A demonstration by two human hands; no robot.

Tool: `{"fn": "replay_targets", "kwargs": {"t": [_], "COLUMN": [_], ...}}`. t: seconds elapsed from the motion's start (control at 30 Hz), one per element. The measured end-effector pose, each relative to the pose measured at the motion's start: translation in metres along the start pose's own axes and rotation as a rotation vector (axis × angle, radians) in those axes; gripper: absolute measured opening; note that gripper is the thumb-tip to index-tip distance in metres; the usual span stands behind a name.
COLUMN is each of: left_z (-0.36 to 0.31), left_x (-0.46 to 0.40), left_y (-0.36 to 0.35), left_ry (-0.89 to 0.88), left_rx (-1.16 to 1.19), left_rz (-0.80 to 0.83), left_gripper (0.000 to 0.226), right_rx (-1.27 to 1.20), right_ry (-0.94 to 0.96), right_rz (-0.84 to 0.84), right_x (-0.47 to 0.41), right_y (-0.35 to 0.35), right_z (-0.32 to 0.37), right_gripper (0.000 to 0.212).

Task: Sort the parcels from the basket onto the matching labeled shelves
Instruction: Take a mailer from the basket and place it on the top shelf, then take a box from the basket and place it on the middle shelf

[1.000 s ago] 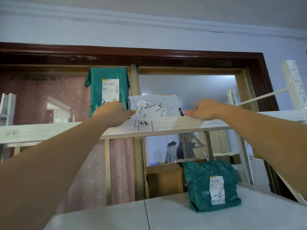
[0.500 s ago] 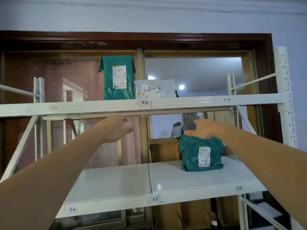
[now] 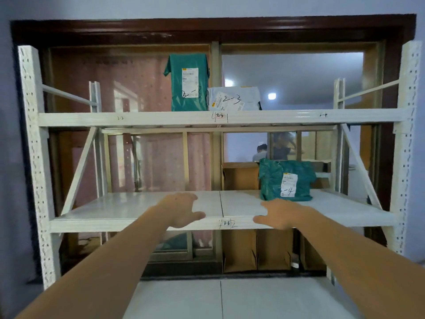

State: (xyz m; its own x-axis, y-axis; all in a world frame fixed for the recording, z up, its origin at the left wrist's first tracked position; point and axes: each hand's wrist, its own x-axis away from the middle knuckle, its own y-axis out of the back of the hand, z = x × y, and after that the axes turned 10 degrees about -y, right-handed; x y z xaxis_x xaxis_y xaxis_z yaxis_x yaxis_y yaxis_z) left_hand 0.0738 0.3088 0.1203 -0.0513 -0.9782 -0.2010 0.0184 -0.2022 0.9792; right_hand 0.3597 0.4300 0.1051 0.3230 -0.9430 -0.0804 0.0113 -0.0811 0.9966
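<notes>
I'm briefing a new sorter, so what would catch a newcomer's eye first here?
Two bare arms reach forward, the left hand and right hand open and empty before the middle shelf. On the top shelf, a tall green parcel stands upright beside a white parcel marked 2-3. A crumpled green parcel sits to the right on the middle shelf.

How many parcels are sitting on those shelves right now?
3. A green parcel and a white parcel sit on the upper shelf; another green parcel on the middle shelf. More may be hidden.
</notes>
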Motion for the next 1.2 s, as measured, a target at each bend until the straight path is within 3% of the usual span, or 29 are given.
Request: {"fn": "replay_targets", "kwargs": {"t": [0.37, 0.6, 0.77, 0.83, 0.93, 1.2], "left_z": [0.010, 0.066, 0.091, 0.097, 0.117, 0.136], "left_x": [0.054, 0.089, 0.147, 0.176, 0.222, 0.387], "left_y": [-0.052, -0.065, -0.065, -0.062, -0.067, -0.085], "left_ry": [-0.009, 0.074, 0.232, 0.299, 0.475, 0.879], "left_rx": [0.019, 0.028, 0.046, 0.045, 0.048, 0.086], "left_rz": [0.138, 0.150, 0.122, 0.131, 0.162, 0.206], "left_gripper": [0.067, 0.081, 0.061, 0.064, 0.067, 0.060], "right_rx": [-0.169, -0.156, -0.148, -0.155, -0.122, -0.051], "right_ry": [-0.020, 0.092, 0.309, 0.404, 0.534, 0.881], "right_rz": [0.121, 0.089, 0.119, 0.121, 0.127, 0.217], "right_x": [0.035, 0.028, 0.024, 0.025, 0.028, 0.087], "right_y": [-0.054, -0.046, -0.059, -0.063, -0.073, -0.128], "right_z": [0.022, 0.080, 0.151, 0.183, 0.234, 0.378], "right_gripper": [0.084, 0.072, 0.059, 0.053, 0.068, 0.080]}}
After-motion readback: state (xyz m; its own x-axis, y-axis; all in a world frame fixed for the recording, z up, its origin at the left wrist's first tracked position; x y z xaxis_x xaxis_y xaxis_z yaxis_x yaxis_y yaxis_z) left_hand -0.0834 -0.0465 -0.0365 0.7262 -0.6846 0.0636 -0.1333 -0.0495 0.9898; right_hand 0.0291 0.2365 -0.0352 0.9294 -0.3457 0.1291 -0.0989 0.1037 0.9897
